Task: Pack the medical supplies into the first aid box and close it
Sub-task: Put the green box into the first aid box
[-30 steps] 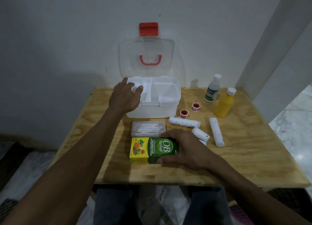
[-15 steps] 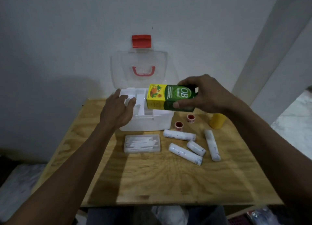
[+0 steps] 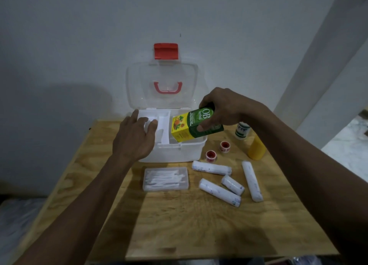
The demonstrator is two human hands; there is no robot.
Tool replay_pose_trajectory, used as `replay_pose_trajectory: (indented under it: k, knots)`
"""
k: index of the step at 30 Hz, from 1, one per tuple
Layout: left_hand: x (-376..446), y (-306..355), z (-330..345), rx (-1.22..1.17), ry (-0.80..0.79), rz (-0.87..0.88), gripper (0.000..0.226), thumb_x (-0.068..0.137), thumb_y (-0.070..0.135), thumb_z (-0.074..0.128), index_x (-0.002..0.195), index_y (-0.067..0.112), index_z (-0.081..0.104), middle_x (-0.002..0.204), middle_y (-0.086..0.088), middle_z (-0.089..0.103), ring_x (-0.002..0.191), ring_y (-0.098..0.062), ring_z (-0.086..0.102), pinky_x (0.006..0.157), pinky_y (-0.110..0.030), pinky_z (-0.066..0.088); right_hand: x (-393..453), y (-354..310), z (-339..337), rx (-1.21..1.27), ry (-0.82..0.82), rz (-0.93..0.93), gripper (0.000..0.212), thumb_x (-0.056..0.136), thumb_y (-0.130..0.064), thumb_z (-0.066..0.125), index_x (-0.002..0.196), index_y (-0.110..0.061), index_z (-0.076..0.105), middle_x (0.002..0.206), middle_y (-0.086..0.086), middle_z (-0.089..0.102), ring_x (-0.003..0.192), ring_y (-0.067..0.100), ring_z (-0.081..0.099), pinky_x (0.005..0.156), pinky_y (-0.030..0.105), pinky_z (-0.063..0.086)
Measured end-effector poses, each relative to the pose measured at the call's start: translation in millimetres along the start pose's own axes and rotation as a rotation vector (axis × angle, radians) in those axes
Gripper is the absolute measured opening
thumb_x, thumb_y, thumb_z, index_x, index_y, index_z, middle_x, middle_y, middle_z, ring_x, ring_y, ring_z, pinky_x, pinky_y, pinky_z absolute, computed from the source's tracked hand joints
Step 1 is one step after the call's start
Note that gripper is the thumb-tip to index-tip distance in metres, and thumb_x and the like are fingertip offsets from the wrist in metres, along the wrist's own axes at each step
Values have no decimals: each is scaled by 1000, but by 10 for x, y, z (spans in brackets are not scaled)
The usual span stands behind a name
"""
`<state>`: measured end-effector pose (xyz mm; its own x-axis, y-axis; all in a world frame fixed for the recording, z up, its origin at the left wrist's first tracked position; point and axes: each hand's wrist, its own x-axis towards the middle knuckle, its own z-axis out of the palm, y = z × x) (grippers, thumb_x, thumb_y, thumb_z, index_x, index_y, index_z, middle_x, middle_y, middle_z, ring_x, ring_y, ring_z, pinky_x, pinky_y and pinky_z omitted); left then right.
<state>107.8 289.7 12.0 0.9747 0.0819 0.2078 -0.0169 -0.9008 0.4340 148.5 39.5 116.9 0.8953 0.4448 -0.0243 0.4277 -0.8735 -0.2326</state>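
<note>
The white first aid box (image 3: 179, 152) stands at the back of the wooden table (image 3: 199, 225), its clear lid (image 3: 162, 85) with red handle and red latch raised against the wall. My right hand (image 3: 225, 107) grips a green and yellow medicine carton (image 3: 191, 126), tilted, its yellow end dipping into the box's right compartment. My left hand (image 3: 133, 139) rests on the box's left front rim, fingers spread over the tray. On the table lie a clear case of cotton swabs (image 3: 165, 179), several white bandage rolls (image 3: 212, 168), two red tape rolls (image 3: 211, 155), a yellow bottle (image 3: 256, 149) and a white bottle (image 3: 242, 131).
The table stands against a grey wall, with a white pillar (image 3: 318, 65) at the right. Bare wood lies in front of the supplies, toward me. The floor drops away past the table's left and right edges.
My right hand lifted the carton off the table's front, carried it over the box, and now tilts its yellow end down into the right compartment. My left hand stayed on the box.
</note>
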Motion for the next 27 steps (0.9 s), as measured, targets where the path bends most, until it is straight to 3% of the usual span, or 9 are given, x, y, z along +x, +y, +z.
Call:
replay_pose_trajectory:
  k: [13,18,23,27]
  knots:
    - [-1,-28,16,-10,-24,-15,64,99,58,20,141,20,48,162,-6,21,148,-31,18,117,-48,22,242,-204,88,-70,-104,11,69,60,-51,86,114,-13,67,103,1,67,85,18,64,66,29,54]
    - [-35,34,-22,12,-16,-2,61,101,53,20,141,17,49,161,-8,22,149,-29,17,118,-43,18,320,-258,213,-18,-119,13,72,62,-50,85,120,-13,63,109,2,66,89,19,64,75,34,58]
    - [-22,18,-1,18,-17,-25,61,99,56,18,140,22,49,162,-3,20,149,-28,18,115,-49,25,375,-275,386,31,-142,10,68,64,-46,86,119,-15,61,110,2,64,90,18,62,69,26,52]
    - [-23,23,-4,20,-35,-38,62,98,57,17,141,24,47,163,0,17,149,-27,16,114,-51,28,393,-236,533,58,-143,28,72,64,-47,86,123,-17,58,112,0,60,92,16,58,77,30,54]
